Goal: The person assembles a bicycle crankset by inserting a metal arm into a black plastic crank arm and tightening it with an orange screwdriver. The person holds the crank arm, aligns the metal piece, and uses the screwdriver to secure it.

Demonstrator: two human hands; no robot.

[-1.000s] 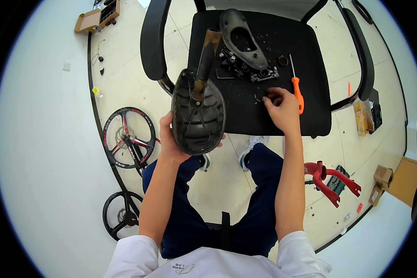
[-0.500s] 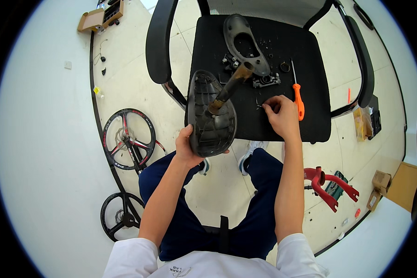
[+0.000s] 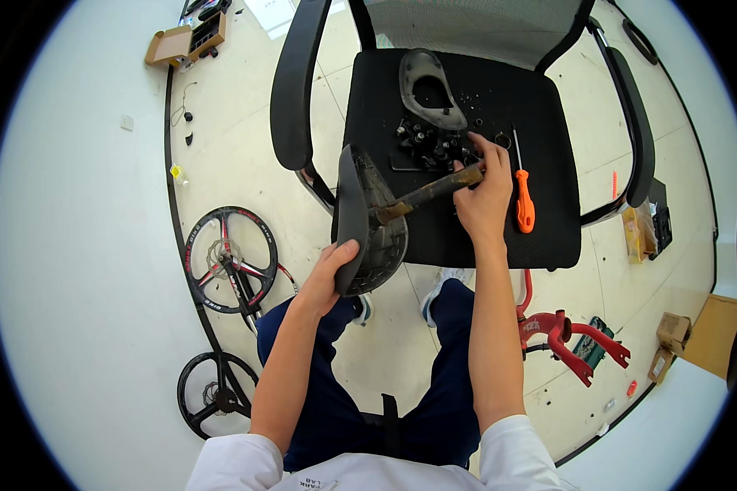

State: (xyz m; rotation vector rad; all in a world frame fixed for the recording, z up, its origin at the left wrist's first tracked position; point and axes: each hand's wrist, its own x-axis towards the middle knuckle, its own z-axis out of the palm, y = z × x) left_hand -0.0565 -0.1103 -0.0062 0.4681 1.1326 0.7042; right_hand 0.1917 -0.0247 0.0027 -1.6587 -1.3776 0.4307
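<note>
My left hand point(image 3: 327, 274) is closed on the edge of a black bicycle saddle point(image 3: 350, 221), which is tilted so part of its ribbed underside shows. A worn, rust-brown seat post point(image 3: 434, 192) juts from the saddle toward the right. At the post's free end is my right hand point(image 3: 485, 192), its thumb and fingers spread apart; whether it touches the post I cannot tell. Just beyond its fingertips lie small black and metal clamp parts point(image 3: 426, 143) on the black chair seat point(image 3: 442, 237). A grey oval frame-like cover point(image 3: 446, 116) rests behind them.
An orange-handled screwdriver point(image 3: 524, 200) lies on the seat's right side, near a small ring point(image 3: 503, 141). Armrests point(image 3: 291, 114) flank the seat. Spoked wheels point(image 3: 231, 258) stand at left on the floor, a red fork point(image 3: 558, 335) at right, and an opened cardboard box point(image 3: 172, 45) far left.
The saddle has turned and the seat post now points more to the right. My right hand has moved up from the seat's front to the post's end, fingers opening out.
</note>
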